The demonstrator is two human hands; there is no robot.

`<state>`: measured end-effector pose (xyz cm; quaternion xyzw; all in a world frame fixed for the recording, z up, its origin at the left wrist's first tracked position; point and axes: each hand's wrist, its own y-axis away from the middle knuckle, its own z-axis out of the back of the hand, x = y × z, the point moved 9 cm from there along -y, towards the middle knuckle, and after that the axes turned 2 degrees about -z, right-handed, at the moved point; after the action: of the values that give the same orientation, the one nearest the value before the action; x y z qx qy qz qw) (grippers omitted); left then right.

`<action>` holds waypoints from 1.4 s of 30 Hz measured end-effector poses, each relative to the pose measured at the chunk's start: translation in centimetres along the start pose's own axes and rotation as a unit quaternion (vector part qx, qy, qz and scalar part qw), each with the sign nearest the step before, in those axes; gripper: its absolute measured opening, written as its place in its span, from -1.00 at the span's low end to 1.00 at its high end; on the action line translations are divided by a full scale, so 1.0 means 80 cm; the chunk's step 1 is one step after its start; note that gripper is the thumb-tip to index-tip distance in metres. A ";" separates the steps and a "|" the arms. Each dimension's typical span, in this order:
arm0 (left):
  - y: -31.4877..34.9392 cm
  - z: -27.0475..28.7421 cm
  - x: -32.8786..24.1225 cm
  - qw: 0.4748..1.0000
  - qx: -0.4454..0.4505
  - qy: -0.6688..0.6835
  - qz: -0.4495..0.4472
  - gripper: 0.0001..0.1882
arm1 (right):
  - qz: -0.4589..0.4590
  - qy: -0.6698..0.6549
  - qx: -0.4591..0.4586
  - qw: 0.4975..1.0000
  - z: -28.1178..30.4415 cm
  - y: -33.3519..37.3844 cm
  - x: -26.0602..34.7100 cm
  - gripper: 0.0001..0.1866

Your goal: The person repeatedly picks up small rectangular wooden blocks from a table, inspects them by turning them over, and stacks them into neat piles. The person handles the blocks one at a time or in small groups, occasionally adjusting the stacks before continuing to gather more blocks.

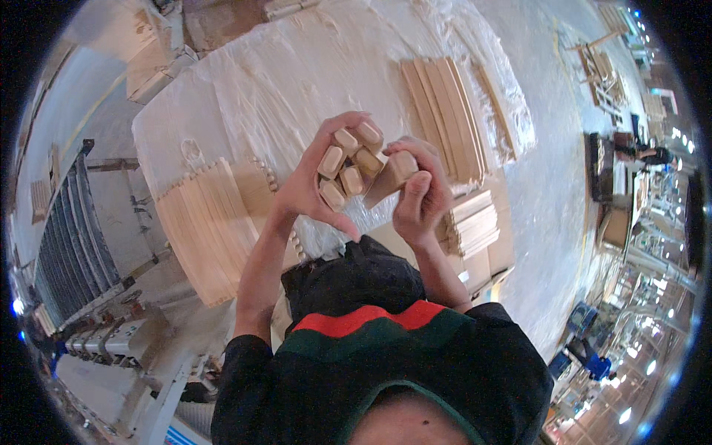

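My left hand (302, 184) is closed around a bundle of several pale wooden strips (351, 180), held upright so that their rounded ends point up at me. Close beside it, my right hand (424, 202) grips a single wooden strip (400, 169) of the same kind between thumb and fingers. That strip leans toward the bundle; whether the two touch I cannot tell. Both hands are over a work surface covered in crinkled clear plastic film (289, 96). The lower ends of the bundled strips are hidden below the hand.
A wide stack of wooden strips (204, 230) lies at the left, another stack (445, 122) at the far right, and a smaller pile (475, 224) beside my right forearm. A dark slatted rack (74, 230) stands on the left floor. A person in blue (593, 362) is distant at right.
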<state>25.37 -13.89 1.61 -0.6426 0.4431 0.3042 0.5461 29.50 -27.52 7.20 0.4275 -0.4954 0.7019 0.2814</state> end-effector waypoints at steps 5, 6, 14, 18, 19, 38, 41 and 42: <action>0.000 -0.028 -0.028 0.991 -0.061 -0.087 -0.086 0.17 | 0.050 0.002 -0.033 0.998 0.001 0.022 -0.031 -0.56; 0.002 -0.028 -0.029 0.989 -0.074 -0.084 -0.096 0.16 | 0.050 0.001 -0.030 0.998 0.001 0.021 -0.031 -0.56; 0.015 -0.045 -0.042 0.968 -0.157 -0.135 -0.140 0.17 | 0.121 -0.135 -0.090 0.979 0.008 0.019 -0.016 -0.62; 0.022 -0.030 -0.030 0.961 -0.164 -0.184 -0.128 0.39 | 0.069 -0.131 0.005 0.989 -0.011 0.019 -0.039 -0.68; 0.023 -0.028 -0.029 0.961 -0.163 -0.181 -0.129 0.42 | 0.054 -0.147 0.027 0.987 -0.016 0.020 -0.044 -0.60; 0.029 -0.024 -0.013 0.994 -0.055 -0.055 -0.078 0.37 | 0.041 -0.128 0.255 0.957 -0.017 0.009 -0.014 -0.43; 0.033 -0.024 -0.016 0.993 -0.083 -0.038 -0.070 0.38 | 0.030 -0.195 0.276 0.941 -0.023 0.006 -0.014 -0.48; 0.034 -0.022 -0.017 0.993 -0.095 -0.032 -0.069 0.38 | 0.022 -0.205 0.286 0.936 -0.025 0.006 -0.014 -0.50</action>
<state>22.14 -15.30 2.02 -0.7108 0.3493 0.3268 0.5157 28.96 -25.77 5.70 0.6139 -0.3295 0.7169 0.0241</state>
